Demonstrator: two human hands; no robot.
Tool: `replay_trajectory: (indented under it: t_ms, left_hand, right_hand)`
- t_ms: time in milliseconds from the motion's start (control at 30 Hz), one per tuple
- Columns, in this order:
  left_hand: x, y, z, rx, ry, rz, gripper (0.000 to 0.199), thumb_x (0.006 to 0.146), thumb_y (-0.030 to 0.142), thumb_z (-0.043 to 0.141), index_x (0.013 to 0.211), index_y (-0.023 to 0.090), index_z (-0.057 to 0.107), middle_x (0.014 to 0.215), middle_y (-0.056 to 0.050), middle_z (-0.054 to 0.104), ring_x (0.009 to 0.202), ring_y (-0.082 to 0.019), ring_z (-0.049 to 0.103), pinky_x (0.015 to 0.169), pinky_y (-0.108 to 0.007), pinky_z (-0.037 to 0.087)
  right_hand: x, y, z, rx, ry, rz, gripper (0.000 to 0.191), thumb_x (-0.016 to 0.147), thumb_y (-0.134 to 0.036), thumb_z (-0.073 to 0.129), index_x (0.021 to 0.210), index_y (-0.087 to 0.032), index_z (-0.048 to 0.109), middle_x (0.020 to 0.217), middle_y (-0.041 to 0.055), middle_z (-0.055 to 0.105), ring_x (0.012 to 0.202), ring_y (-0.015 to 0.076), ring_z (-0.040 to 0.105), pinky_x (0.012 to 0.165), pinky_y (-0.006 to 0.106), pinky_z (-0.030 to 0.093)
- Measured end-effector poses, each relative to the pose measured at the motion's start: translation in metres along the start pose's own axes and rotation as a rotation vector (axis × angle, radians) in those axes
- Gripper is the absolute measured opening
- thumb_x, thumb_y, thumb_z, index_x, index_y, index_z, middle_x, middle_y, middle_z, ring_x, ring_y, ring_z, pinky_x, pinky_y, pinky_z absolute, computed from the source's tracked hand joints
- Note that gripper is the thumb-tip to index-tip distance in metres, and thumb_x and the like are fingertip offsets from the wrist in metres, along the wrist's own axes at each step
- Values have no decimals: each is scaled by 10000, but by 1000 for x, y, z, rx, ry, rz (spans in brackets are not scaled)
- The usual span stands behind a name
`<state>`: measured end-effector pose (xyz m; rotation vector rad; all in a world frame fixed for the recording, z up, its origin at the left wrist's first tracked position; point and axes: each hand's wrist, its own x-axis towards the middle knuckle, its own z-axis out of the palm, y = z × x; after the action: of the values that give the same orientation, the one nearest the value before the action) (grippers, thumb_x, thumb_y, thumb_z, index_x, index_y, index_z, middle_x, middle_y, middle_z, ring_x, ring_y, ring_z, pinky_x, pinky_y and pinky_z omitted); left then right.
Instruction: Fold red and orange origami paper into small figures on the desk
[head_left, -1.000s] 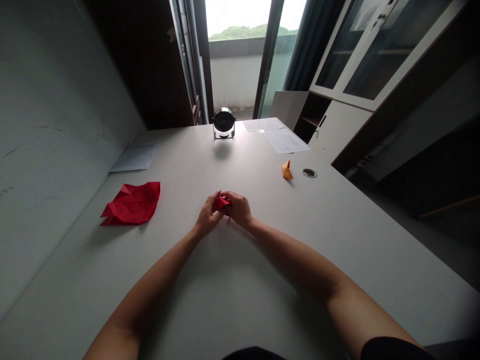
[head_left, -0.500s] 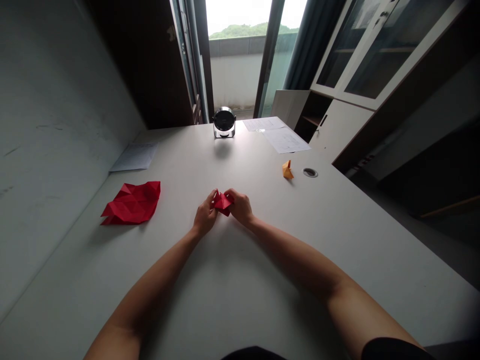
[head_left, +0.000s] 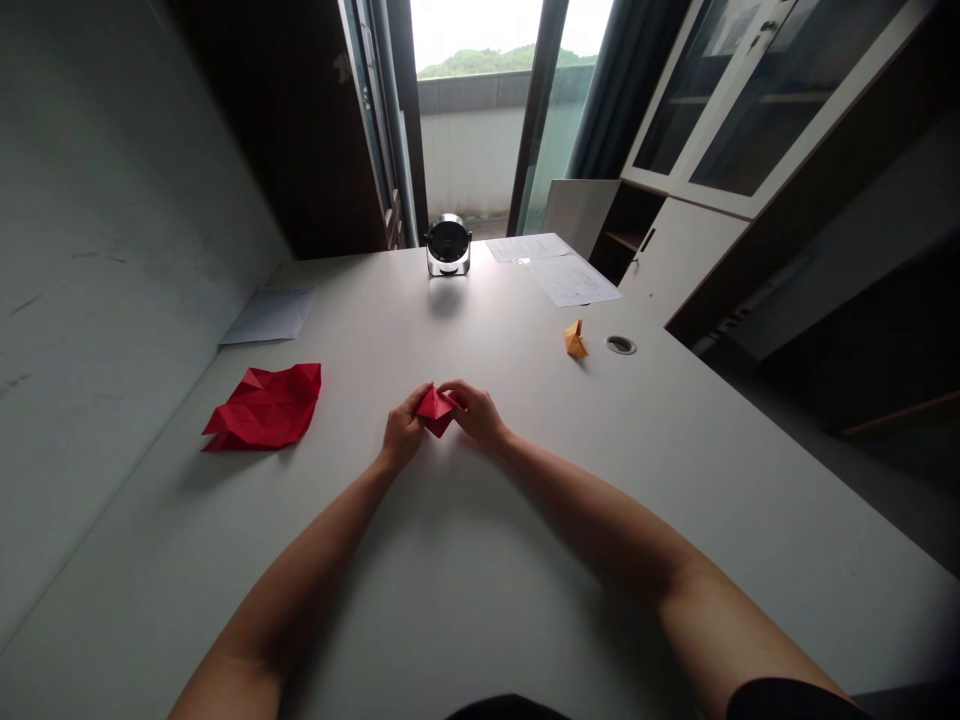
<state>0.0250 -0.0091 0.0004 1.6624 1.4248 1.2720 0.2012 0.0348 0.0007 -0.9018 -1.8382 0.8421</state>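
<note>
A small folded red paper [head_left: 436, 408] is held between my two hands, over the middle of the white table [head_left: 480, 560]. My left hand [head_left: 404, 428] is closed on its left side. On its right corner the fingers of my right hand [head_left: 475, 411] pinch the paper. To the left lies a larger creased sheet of red paper [head_left: 268, 407], partly raised from the table. A small folded orange paper piece [head_left: 575, 340] stands to the right, beyond my right hand.
A round black device on a metal stand [head_left: 448, 245] is at the far edge. Printed sheets [head_left: 571, 279] lie to its right, and a white packet [head_left: 269, 315] lies by the left wall. A round cable hole [head_left: 620, 345] is at the right.
The small red paper and my left hand have shifted slightly left and nearer to me. More of the paper's front faces now shows, and my right hand has moved a little left.
</note>
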Motion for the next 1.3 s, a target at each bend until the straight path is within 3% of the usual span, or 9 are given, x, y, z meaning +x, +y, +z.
replay_trajectory:
  t_ms: [167,367,500,600,833,967,1100,1300]
  left_hand:
    - [2,-7,-1,-133,40,-12,519,858,101,529,1343,260,625,1364,-36,642,1277,-252,578,1112,-423,448]
    - [5,-6,0,-376,-23,14,615,764,50,504,1342,249,571,1230,-58,672,1103,-210,630,978,-379,515]
    - [5,-1,0,-443,-38,47,528,739,43,529,1226,241,579,1139,-54,665,996,-188,632,861,-326,524]
    - [4,0,-1,-463,-28,46,511,771,64,562,1243,256,518,1109,-45,658,952,-173,633,813,-303,514]
    - [1,-2,-4,-237,132,58,270,822,175,661,1061,234,548,877,5,642,727,-138,586,646,-253,457]
    - [-1,3,-7,-98,170,91,174,825,228,687,950,223,566,849,10,649,720,-146,594,654,-268,458]
    - [-3,8,-8,-45,129,114,200,831,275,697,993,228,589,963,-16,701,780,-167,642,686,-289,480]
    - [-7,12,-11,103,68,205,205,835,295,712,1025,248,655,972,-41,721,809,-192,638,703,-305,468]
  right_hand:
    - [1,0,0,179,-91,-49,253,924,-316,575,1116,-229,715,999,35,739,836,165,658,760,270,490]
    - [1,6,0,280,-97,-26,212,881,-286,626,1056,-210,718,928,45,720,806,172,642,737,290,504]
    - [1,9,-2,266,-84,-31,194,874,-304,658,1033,-211,718,935,51,708,832,181,635,748,305,508]
    - [1,7,-2,286,-99,-32,204,881,-325,662,1050,-222,713,986,60,701,883,193,643,758,312,516]
    - [0,-2,-4,404,-188,-14,170,841,-245,651,1002,-207,689,1016,55,673,932,189,643,768,300,525]
    - [1,0,-4,523,-214,62,126,838,-278,654,918,-180,657,946,55,685,875,184,645,752,309,531]
    - [0,5,-1,440,-156,122,240,865,-405,684,929,-179,636,821,25,681,754,157,637,700,292,523]
    - [0,2,3,490,-196,134,344,865,-502,691,995,-198,596,784,10,690,700,150,650,650,278,525]
